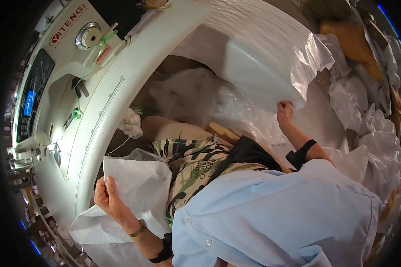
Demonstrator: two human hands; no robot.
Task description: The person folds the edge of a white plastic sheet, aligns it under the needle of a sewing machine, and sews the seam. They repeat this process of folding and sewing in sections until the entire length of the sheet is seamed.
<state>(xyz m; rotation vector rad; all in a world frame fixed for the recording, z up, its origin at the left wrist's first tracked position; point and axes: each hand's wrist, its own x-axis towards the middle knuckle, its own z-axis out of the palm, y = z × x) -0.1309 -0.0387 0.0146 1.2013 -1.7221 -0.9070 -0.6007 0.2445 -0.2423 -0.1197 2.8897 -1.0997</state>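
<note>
Left hand (106, 196) fingers pinch a flat white woven sack (133, 187); right hand (284, 111) fingers clutch a glossy, crinkled white sack (263, 62) edge.

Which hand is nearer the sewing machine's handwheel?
Left. The left hand grips white fabric below the handwheel; the right hand is far across, holding white sheet.
</note>
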